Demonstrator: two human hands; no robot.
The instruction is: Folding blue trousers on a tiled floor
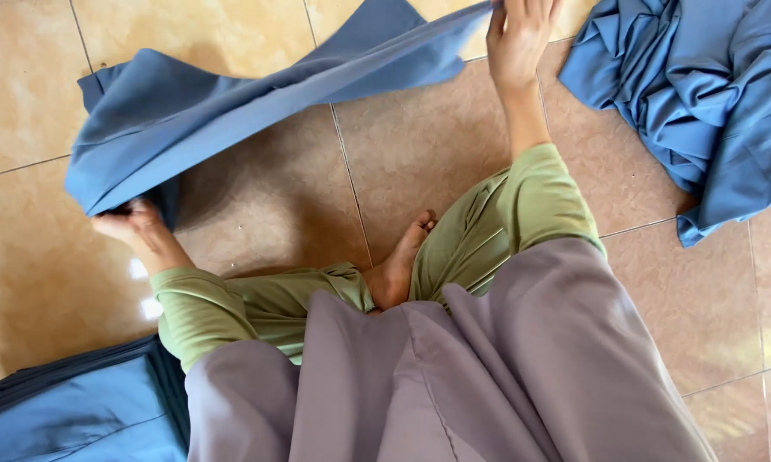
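Blue cloth (pixel 231 111) stretched taut above tiled floor.

I'm seeing both hands stretching a blue cloth (pixel 257 103) across the tiled floor (pixel 420 154): left hand (pixel 133 224) mid-left, right hand (pixel 518 38) gripping top center.

cloth (pixel 231 111) ahead, heap (pixel 702 94) right, stack (pixel 69 411) left

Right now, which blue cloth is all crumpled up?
The crumpled blue cloth at upper right. The one between the left hand and right hand is stretched out; the stack of blue cloths lies flat.
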